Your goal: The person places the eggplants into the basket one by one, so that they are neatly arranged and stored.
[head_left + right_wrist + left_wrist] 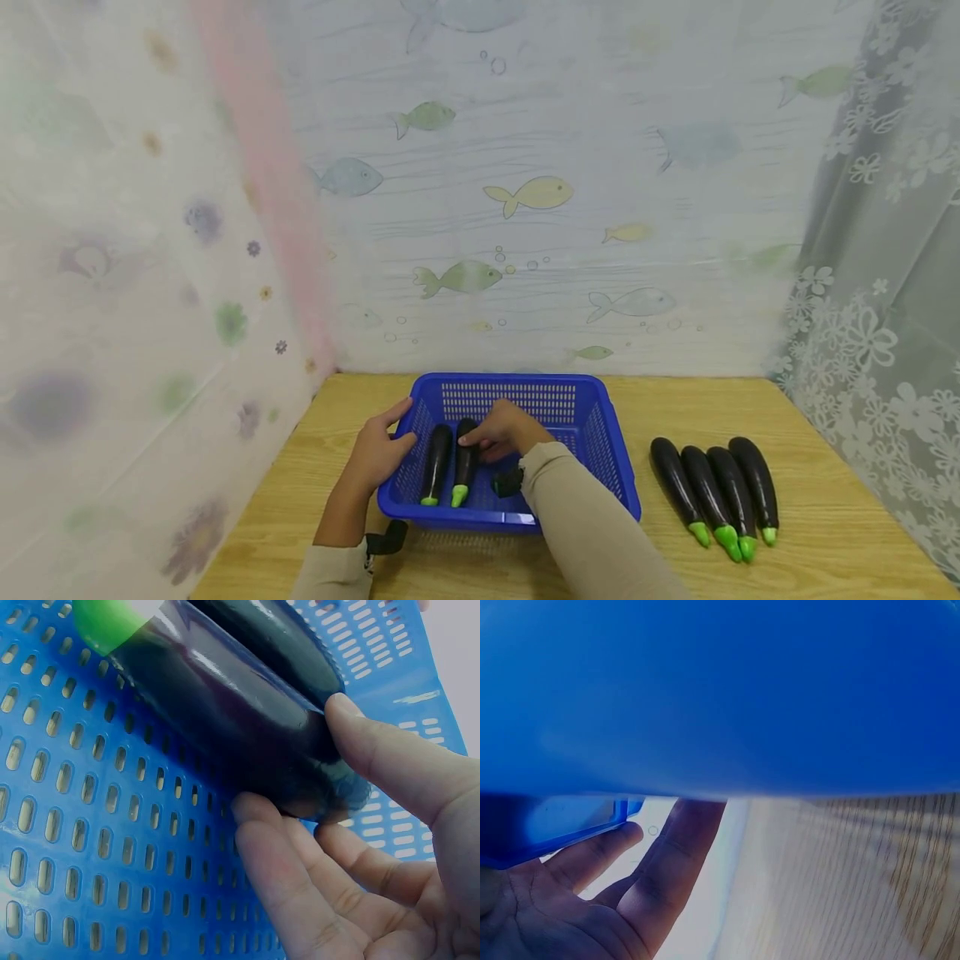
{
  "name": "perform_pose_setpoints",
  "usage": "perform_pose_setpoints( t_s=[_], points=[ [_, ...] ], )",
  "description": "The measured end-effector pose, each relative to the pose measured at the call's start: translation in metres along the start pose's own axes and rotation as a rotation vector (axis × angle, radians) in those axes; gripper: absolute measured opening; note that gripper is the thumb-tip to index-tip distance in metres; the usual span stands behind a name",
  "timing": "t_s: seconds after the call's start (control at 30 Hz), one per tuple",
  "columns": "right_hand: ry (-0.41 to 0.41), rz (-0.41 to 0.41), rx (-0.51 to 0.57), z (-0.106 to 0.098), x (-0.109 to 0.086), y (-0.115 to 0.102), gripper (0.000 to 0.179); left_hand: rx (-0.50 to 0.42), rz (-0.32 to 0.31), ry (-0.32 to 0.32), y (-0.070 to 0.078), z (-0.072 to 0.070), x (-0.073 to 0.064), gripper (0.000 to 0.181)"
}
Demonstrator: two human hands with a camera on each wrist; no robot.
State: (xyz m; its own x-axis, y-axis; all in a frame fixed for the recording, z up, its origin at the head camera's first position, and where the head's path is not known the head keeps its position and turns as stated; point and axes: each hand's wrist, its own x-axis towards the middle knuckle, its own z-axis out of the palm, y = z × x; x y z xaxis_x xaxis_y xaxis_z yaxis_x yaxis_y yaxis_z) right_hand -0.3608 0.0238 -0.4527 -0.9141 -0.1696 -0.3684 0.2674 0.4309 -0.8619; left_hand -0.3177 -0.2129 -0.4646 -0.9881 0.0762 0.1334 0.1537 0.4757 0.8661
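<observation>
Two eggplants [437, 465] lie in the blue basket [510, 377], right hand [510, 429] pinching one, left hand [375, 452] straight-fingered at the rim [450, 515].

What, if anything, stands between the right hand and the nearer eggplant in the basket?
Nothing visible: the right hand touches the nearer eggplant directly. The other eggplant lies on its far side, away from that hand.

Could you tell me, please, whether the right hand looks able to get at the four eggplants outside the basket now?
Probably, though not directly: the right hand is inside the basket, touching an eggplant, and would likely need to clear the rim first. Nothing covers the four eggplants.
</observation>
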Motion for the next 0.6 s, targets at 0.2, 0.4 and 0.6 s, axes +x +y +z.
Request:
perform_pose_setpoints(
  t_s=[0.2, 0.4, 0.6],
  points=[
    [-0.01, -0.002, 0.021, -0.0003, 0.0004, 0.0006, 0.033, 0.005, -0.003, -0.001, -0.0015, 0.0003, -0.0003, 0.065],
    [-0.046, -0.008, 0.074, -0.0023, 0.0046, 0.002, 0.032, 0.014, -0.004, 0.003, -0.0008, 0.0004, 0.0005, 0.065],
    [-0.051, -0.021, 0.067, -0.0026, 0.0051, 0.0031, 0.03, 0.017, 0.003, 0.005, -0.0004, 0.0003, 0.001, 0.065]
  ],
)
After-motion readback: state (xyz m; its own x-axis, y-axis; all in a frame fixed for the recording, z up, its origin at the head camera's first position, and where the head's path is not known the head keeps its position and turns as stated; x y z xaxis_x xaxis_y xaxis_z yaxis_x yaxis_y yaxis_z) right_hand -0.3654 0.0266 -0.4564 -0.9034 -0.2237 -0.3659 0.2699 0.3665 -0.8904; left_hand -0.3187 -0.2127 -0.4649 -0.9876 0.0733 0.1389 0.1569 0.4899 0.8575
